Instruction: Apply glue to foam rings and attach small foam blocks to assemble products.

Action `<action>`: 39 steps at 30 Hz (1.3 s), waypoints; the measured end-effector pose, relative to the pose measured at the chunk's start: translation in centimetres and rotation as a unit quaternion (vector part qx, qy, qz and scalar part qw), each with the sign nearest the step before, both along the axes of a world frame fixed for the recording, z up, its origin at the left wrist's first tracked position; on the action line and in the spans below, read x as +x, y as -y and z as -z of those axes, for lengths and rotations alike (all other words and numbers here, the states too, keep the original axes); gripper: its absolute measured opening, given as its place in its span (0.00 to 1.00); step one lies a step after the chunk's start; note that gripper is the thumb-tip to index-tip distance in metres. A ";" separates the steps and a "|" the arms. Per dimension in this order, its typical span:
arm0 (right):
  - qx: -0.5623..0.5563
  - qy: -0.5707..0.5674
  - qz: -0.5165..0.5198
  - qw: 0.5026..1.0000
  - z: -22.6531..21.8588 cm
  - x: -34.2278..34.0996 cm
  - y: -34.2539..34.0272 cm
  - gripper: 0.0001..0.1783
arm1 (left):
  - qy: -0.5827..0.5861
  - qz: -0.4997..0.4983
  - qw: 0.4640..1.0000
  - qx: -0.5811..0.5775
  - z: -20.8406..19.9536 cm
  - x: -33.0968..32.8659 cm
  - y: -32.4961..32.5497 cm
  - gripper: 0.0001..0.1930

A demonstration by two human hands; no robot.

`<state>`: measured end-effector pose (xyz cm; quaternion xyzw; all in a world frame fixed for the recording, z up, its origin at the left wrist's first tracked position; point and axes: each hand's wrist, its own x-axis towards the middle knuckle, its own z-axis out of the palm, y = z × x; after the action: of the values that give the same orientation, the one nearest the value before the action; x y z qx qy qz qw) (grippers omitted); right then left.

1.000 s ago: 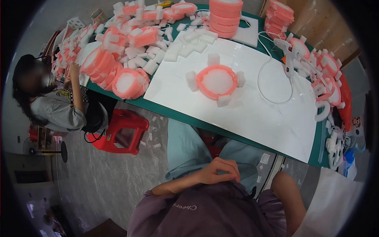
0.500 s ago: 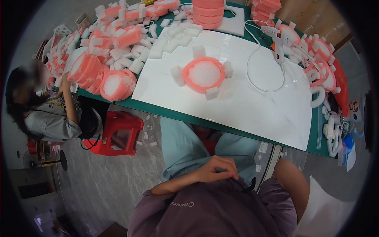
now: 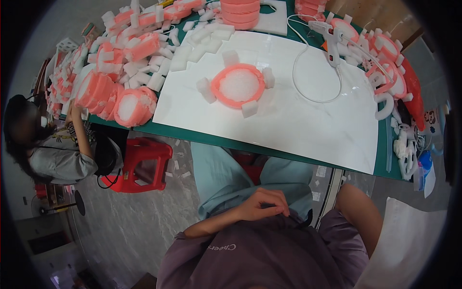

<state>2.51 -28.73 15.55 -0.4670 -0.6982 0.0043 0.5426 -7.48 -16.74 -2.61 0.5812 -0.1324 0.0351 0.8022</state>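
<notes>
My left hand rests on my lap against the dark purple shirt, fingers loosely curled. A gap shows between thumb and forefinger, with nothing held in it. Of my right side only the bent arm shows; the hand is out of sight. In front of me on the table lies a pink ring-shaped foam piece with a white middle. Several white foam blocks stand around its rim. To its right, a white glue gun lies with its cord looped on the white board.
Pink and white foam pieces crowd the left of the green table. Pink rings are stacked at the back. More foam and a red bag lie right. A person sits left, near a red stool.
My view has turned slightly, so the table and its things sit a little further left and higher. My left hand stays where it was on my lap.
</notes>
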 end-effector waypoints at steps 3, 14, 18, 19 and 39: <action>-0.001 -0.004 -0.002 1.000 -0.1 -0.1 0.0 0.05 | -0.005 -0.002 1.000 -0.002 0.1 0.0 -0.1 0.08; -0.017 -0.058 0.011 0.998 0.4 -0.4 -0.3 0.04 | 0.004 -0.005 1.000 -0.011 0.1 0.1 0.1 0.07; -0.008 -0.227 0.070 0.971 2.7 0.8 -0.2 0.05 | -0.069 0.028 0.997 -0.033 0.9 0.2 0.4 0.12; 0.002 -0.297 0.081 0.951 3.8 1.2 -0.4 0.05 | -0.088 0.038 0.991 -0.098 0.7 0.6 1.0 0.16; 0.078 -0.445 -0.077 0.889 6.7 -0.1 -6.6 0.07 | -0.029 -0.231 0.887 -0.398 -8.3 -2.3 -1.2 0.20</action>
<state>2.45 -22.16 8.85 -0.3173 -0.4157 0.1991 0.8288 -9.76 -15.55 5.69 0.2276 0.0538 0.2520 0.9390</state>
